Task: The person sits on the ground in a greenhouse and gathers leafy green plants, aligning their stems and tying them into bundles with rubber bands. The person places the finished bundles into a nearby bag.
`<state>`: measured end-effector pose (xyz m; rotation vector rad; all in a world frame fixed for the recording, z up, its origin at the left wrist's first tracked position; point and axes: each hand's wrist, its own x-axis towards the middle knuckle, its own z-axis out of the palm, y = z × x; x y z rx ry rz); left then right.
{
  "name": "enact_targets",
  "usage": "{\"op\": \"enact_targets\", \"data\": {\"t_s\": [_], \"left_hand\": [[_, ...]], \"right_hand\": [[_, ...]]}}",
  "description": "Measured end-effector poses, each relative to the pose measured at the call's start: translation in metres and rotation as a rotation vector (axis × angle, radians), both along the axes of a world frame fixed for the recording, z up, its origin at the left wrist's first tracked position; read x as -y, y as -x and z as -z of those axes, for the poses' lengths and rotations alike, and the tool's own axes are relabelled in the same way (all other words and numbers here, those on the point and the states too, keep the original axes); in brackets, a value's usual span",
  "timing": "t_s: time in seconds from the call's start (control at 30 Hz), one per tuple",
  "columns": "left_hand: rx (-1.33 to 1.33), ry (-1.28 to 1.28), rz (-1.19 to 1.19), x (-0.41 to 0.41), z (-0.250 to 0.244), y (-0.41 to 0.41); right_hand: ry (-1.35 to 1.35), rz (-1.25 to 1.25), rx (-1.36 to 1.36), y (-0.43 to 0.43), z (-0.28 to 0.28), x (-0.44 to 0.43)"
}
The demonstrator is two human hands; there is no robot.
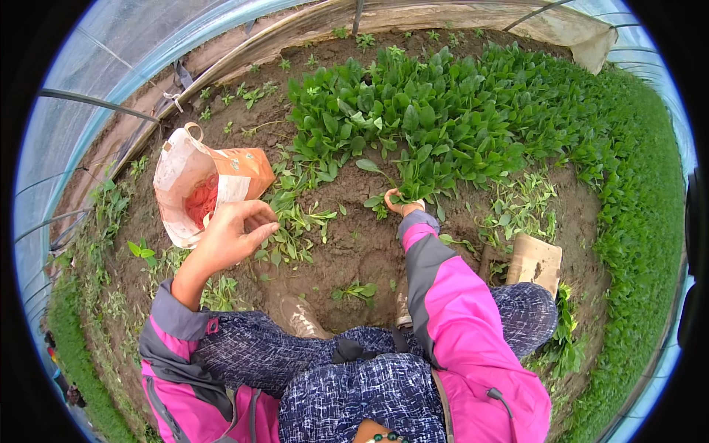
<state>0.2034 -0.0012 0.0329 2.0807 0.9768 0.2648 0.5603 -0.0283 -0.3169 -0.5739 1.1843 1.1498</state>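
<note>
My left hand [235,230] hovers in front of an orange and white bag [246,169], fingers loosely bent and thumb apart, with nothing visible in it. Inside the bag's wide mouth lies a heap of red strings or bands [203,200]. My right hand [397,205] is low at the near edge of a dense bed of spinach-like greens [421,119]. Its fingers curl around a clump of leafy greens [414,180], whose leaves cover part of the hand. A small white item [422,204] shows by that wrist; what it is, I cannot tell.
Loose leaves [302,221] litter the soil [354,243] beside the bag, and more trimmings [520,207] lie right. A dirty tan block or piece of cardboard [534,263] is by my right knee. Plastic film walls [111,72] with metal hoops [99,104] curve around.
</note>
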Motion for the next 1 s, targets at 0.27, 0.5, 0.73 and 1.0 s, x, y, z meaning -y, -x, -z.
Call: {"op": "enact_targets", "data": {"t_s": [0.27,0.5,0.73,1.0], "left_hand": [[-0.006,0.018,0.075,-0.008,0.011,-0.005],[-0.007,0.003,0.1,-0.018,0.03,-0.009],[0.03,-0.518,-0.081,-0.032,0.026,-0.012],[0.259,-0.184,-0.098,-0.022,0.058,-0.033]], "right_hand": [[-0.326,-0.498,0.643,0.055,0.004,0.038],[-0.216,-0.99,1.421,0.102,-0.073,0.01],[-0.862,-0.732,1.494,0.122,-0.177,-0.013],[-1.203,-0.429,0.886,0.169,-0.26,-0.003]]}}
